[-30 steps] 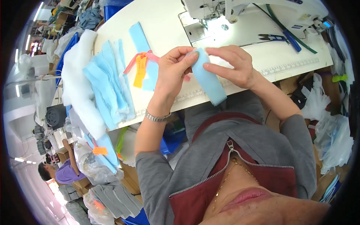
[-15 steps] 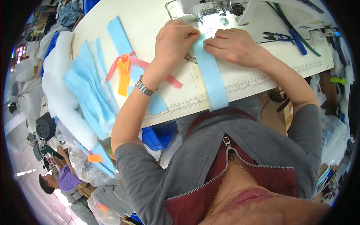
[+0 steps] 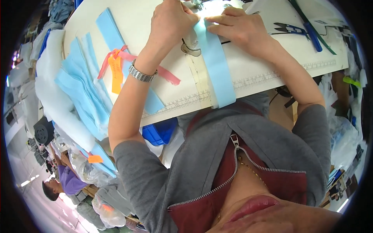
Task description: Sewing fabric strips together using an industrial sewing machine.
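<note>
A long light-blue fabric strip (image 3: 217, 73) runs from the lit sewing machine (image 3: 254, 6) toward me, its near end hanging at the table's front edge. Thumb and fingers of my left hand (image 3: 171, 23) are closed at the left side of the strip's far end, just before the needle area. From the other side my right hand (image 3: 246, 34) pinches the same end, fingertips on its right edge. The bright lamp glare and the picture's upper edge hide the needle and the exact spot of contact.
Left of my arm lie stacked blue fabric pieces (image 3: 79, 85), another blue strip (image 3: 110, 29), a pink ribbon (image 3: 169, 75) with an orange tag (image 3: 115, 73), and white batting (image 3: 52, 81). Thread snips (image 3: 291, 29) and a blue-handled tool (image 3: 312, 37) lie right. A person (image 3: 72, 180) works at far left.
The view has shifted, so the table and both hands appear higher. My hands stay at the strip's far end, the right one's fingers now straighter.
</note>
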Demonstrator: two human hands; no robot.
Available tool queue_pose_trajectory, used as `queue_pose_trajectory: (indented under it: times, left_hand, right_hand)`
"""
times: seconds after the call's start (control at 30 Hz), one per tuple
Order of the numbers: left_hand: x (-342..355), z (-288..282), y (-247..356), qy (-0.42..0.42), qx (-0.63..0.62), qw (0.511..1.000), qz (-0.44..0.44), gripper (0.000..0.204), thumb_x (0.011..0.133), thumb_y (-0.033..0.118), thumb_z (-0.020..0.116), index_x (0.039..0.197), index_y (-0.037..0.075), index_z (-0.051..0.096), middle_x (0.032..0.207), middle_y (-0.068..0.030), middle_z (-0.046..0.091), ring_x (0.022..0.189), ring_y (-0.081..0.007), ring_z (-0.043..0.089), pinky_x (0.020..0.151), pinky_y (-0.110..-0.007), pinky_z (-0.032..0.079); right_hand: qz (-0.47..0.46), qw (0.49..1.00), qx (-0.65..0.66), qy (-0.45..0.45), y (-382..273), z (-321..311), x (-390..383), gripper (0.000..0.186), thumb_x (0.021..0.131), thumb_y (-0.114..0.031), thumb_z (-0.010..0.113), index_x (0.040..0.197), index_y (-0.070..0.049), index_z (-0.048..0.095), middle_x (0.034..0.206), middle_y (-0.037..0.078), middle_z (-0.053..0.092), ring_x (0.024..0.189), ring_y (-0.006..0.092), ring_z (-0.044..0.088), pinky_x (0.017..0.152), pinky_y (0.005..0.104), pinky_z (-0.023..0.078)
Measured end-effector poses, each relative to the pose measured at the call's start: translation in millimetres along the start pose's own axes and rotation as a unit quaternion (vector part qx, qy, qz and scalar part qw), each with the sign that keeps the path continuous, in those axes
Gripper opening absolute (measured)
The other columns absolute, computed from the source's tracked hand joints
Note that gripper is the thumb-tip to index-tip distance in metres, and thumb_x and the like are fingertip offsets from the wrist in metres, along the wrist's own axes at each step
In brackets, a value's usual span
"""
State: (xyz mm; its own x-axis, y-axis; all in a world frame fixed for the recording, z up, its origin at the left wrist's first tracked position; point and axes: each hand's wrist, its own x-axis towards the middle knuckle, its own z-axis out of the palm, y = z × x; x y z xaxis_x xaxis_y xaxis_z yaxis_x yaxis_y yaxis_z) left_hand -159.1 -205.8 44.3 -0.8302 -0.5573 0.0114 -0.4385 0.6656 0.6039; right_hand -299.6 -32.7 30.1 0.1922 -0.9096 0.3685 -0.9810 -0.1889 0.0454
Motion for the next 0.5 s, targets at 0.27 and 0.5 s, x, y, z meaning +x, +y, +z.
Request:
queue_pose_trajectory:
  times: [0.27, 0.5]
  left_hand:
    - [7.6, -1.2, -9.2, -0.055, -0.046, 0.996, -0.056, 0.022, 0.079, 0.018, 0.078, 0.073, 0.0, 0.066, 0.068, -0.0039, 0.068, 0.063, -0.0116, 0.064, 0.061, -0.027, 0.052]
    - [11.2, 1.6, -17.0, -0.029, -0.066, 0.997, -0.027, 0.021, 0.081, 0.019, 0.077, 0.082, 0.0, 0.07, 0.074, -0.0056, 0.07, 0.06, -0.012, 0.065, 0.058, -0.027, 0.052]
  right_hand:
    - [0.185, 0.949, 0.192, -0.17, 1.2, 0.1, 6.0, 0.033, 0.099, -0.035, 0.051, 0.124, -0.023, 0.068, 0.137, 0.007, 0.064, 0.125, 0.032, 0.058, 0.106, 0.0497, 0.04]
    - [0.191, 0.943, 0.225, -0.157, 4.2, 3.4, 4.9, 0.031, 0.1, -0.035, 0.05, 0.118, -0.018, 0.069, 0.137, 0.007, 0.064, 0.123, 0.0294, 0.06, 0.105, 0.0482, 0.043]
